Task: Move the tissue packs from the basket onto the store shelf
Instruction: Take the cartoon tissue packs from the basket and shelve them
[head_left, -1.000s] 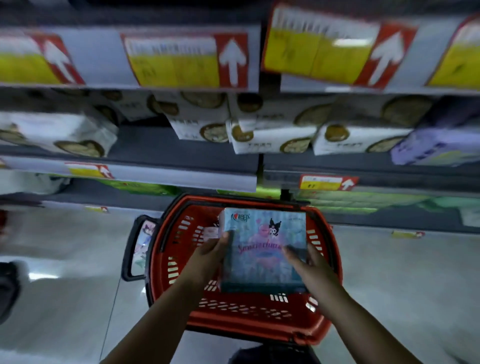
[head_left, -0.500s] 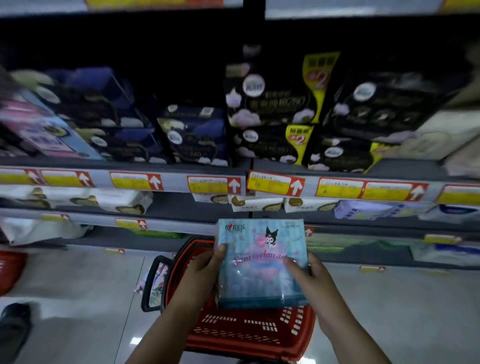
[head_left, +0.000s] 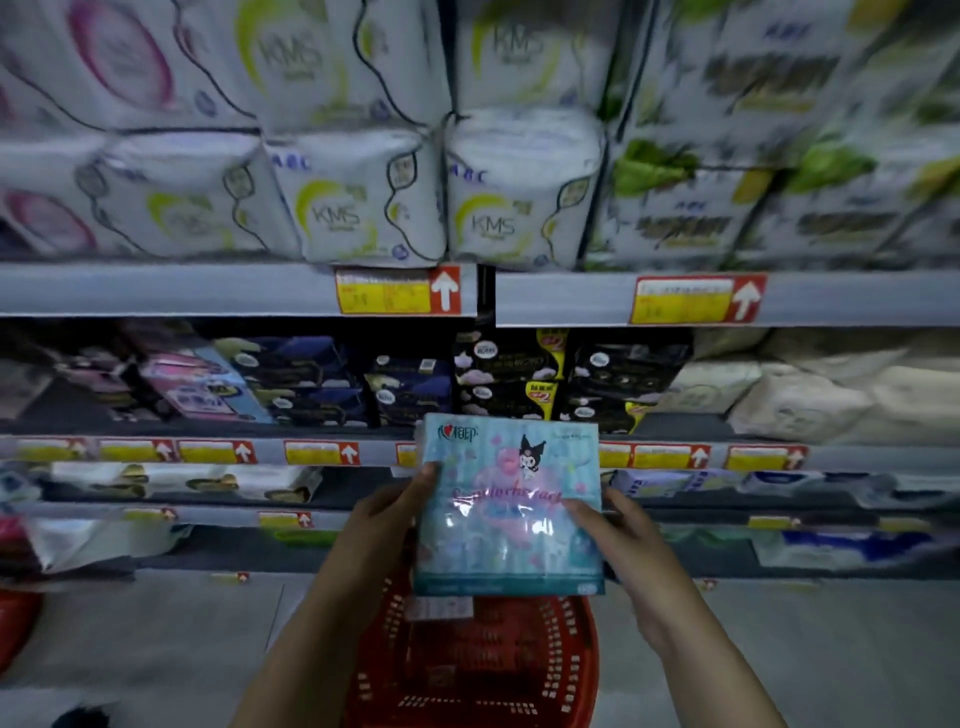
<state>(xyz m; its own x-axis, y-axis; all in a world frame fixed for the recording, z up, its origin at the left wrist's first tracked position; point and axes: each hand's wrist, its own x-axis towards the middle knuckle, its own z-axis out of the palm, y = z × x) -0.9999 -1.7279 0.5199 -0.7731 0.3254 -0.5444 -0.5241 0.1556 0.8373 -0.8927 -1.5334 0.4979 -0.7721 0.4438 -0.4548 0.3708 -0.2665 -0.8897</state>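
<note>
Held a light-blue tissue pack (head_left: 511, 512) upright in mid-air, printed face toward the camera, a black cartoon figure near its upper right corner. Gripped its left edge with the left hand (head_left: 382, 525): thumb laid across the front, fingers wrapped behind and out of sight. Gripped its right edge with the right hand (head_left: 626, 540) in the same way, thumb on the front beside the pink lettering. Had the pack well above the red basket (head_left: 470, 675), set near on the pale floor (head_left: 156, 629), and short of the shelving, touching no shelf. Could make out a small pale item (head_left: 439, 609) in the basket just under the pack, too blurred to name. Faced, farther off, the middle shelf (head_left: 872, 458), level with the pack's top edge, stocked with dark packs (head_left: 519, 382) at centre, a pink pack (head_left: 189, 392) to the left and cream packs (head_left: 805, 405) to the right. Saw above it the top shelf (head_left: 156, 288), carrying white packs marked KMS (head_left: 358, 210) and green-and-white packs (head_left: 727, 208) to the right, with yellow-and-red price tags (head_left: 397, 291) on its front edge.
</note>
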